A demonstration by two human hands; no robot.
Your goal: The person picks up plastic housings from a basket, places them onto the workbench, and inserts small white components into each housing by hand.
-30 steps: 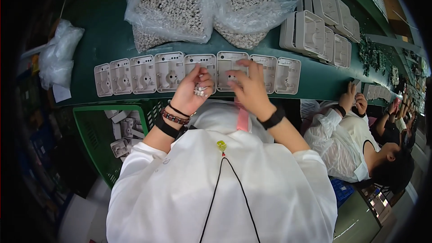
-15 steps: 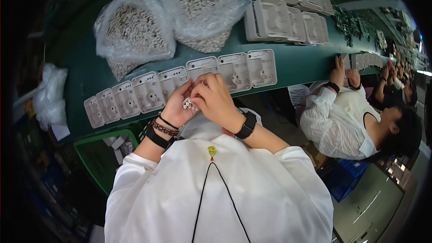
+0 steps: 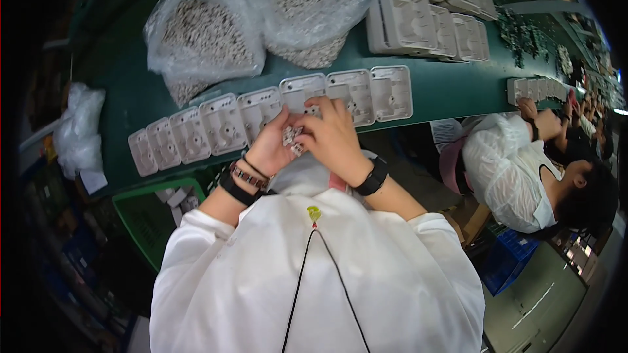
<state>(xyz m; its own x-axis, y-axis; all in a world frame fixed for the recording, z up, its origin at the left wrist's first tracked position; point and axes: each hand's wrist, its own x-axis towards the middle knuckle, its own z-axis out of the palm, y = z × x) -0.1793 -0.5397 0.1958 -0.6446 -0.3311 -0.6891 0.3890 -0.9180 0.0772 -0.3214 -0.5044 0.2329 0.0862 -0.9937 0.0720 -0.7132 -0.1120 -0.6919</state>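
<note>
My left hand (image 3: 269, 148) is cupped, palm up, around a small heap of white plastic parts (image 3: 292, 134). Close beside it, my right hand (image 3: 337, 138) bends its fingers over the near edge of a white plastic housing (image 3: 292, 83). Whatever its fingertips hold is too small and covered to make out. That housing belongs to a row of open, shallow housings; another one (image 3: 391, 95) ends the row on the right, and the leftmost (image 3: 140, 153) lies at the table's edge. Round posts and holes show inside them.
Two clear plastic bags (image 3: 245, 65) (image 3: 356, 10) of small white parts stand behind the row on the green table (image 3: 445, 85). Stacked housings (image 3: 409, 23) are at the back right. A green crate (image 3: 137, 222) sits below left. A co-worker (image 3: 507, 163) sits at right.
My right hand has moved from above my left palm toward the housing, its fingers reaching further out. The heap in my left palm is more exposed. The view has shifted slightly.
</note>
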